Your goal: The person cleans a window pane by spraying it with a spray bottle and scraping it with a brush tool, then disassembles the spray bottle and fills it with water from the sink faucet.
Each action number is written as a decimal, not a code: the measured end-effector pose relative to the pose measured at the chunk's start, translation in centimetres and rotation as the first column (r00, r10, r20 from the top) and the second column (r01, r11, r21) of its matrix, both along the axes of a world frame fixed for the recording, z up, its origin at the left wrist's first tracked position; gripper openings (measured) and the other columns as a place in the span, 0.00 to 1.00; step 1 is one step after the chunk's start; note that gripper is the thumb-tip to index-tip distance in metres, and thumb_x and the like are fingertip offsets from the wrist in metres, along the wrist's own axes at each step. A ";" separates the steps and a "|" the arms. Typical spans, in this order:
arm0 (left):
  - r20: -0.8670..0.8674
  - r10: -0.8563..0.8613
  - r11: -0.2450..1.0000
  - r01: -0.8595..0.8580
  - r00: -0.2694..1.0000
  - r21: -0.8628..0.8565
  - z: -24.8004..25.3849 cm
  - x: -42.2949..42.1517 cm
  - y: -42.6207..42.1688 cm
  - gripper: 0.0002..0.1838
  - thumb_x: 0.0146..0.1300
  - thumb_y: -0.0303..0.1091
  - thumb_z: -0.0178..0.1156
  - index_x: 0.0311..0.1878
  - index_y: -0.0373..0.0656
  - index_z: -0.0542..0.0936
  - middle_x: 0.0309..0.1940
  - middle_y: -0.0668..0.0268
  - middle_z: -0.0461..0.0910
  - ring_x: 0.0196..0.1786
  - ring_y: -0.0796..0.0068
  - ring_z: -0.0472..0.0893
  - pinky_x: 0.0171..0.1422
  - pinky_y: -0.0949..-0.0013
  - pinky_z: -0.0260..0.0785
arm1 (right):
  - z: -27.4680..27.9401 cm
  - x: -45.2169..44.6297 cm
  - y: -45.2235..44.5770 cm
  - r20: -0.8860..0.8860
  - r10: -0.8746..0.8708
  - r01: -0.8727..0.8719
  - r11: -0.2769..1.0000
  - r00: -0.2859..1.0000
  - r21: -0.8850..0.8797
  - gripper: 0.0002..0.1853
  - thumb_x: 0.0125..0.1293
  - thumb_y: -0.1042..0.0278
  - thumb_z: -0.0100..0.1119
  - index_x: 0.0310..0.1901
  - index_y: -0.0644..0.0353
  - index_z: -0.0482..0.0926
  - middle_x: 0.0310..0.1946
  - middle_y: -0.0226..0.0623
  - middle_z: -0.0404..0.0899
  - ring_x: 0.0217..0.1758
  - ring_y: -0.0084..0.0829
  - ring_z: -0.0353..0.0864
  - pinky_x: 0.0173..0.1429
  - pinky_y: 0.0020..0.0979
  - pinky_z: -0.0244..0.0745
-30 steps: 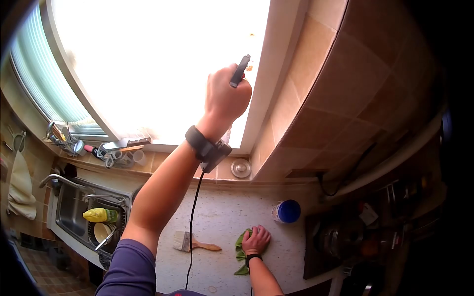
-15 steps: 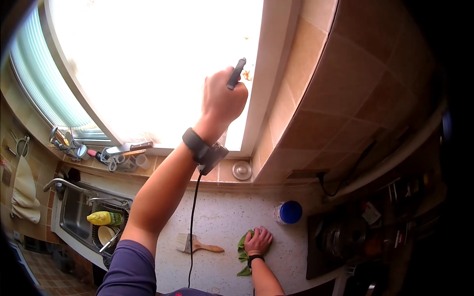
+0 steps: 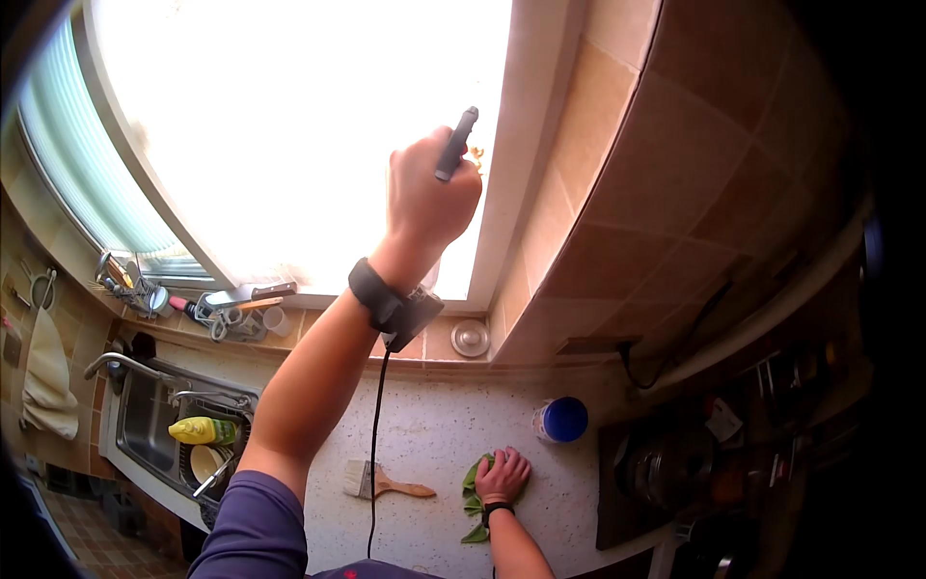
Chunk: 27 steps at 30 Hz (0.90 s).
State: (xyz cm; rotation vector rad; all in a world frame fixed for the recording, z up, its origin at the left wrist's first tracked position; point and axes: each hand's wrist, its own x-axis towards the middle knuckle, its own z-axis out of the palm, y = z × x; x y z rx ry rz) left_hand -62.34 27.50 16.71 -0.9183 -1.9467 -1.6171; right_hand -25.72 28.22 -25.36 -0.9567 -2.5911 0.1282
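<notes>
My left hand (image 3: 431, 188) is raised in front of the bright window (image 3: 289, 125), its fingers closed round a dark grey handle (image 3: 456, 145). The working end of this tool cannot be made out. Orange-brown marks show on the glass right beside the hand. On the speckled worktop (image 3: 424, 410), my right hand (image 3: 502, 475) lies palm down over a crumpled green cloth (image 3: 473, 502), fingers stretched out. To the left of that cloth lies a flat paintbrush (image 3: 395, 482) with a wooden handle. A blue-lidded tub (image 3: 561, 420) stands beyond my right hand.
A black cable (image 3: 374, 454) hangs from the wrist device (image 3: 410, 318) across the worktop. The sink (image 3: 145, 425) with a yellow bottle (image 3: 203, 430) is at left. Along the sill are a knife (image 3: 253, 292) and a round lid (image 3: 471, 338). A dark stove (image 3: 666, 473) stands at right.
My left hand has shifted slightly left and down at the window, still gripping the handle. The right hand stays on the green cloth; the whole view has moved very slightly.
</notes>
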 end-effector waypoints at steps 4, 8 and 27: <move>0.001 -0.017 1.000 0.017 1.000 0.002 0.0 0.4 -0.6 0.06 0.53 0.20 0.49 0.26 0.34 0.77 0.17 0.48 0.75 0.20 0.52 0.78 0.29 0.58 0.70 | -0.1 0.1 0.0 -0.005 0.005 -0.005 1.000 1.000 0.013 0.16 0.58 0.53 0.61 0.41 0.55 0.79 0.50 0.44 0.77 0.53 0.49 0.74 0.63 0.52 0.67; -0.022 0.032 0.999 -0.032 0.999 -0.005 -0.6 -0.3 -0.6 0.06 0.53 0.21 0.50 0.27 0.33 0.76 0.17 0.47 0.76 0.20 0.51 0.78 0.29 0.57 0.70 | -0.1 0.2 0.2 0.009 0.014 -0.015 1.000 1.000 0.020 0.17 0.58 0.53 0.61 0.42 0.55 0.79 0.50 0.44 0.77 0.52 0.49 0.74 0.62 0.52 0.68; 0.207 -0.005 0.974 0.052 0.978 -0.220 -5.9 1.0 -3.1 0.07 0.57 0.21 0.52 0.33 0.32 0.80 0.19 0.48 0.78 0.22 0.55 0.81 0.30 0.60 0.70 | -0.4 0.3 0.1 0.007 -0.001 0.001 1.000 1.000 0.018 0.16 0.60 0.52 0.60 0.41 0.55 0.79 0.51 0.43 0.77 0.53 0.49 0.75 0.64 0.52 0.67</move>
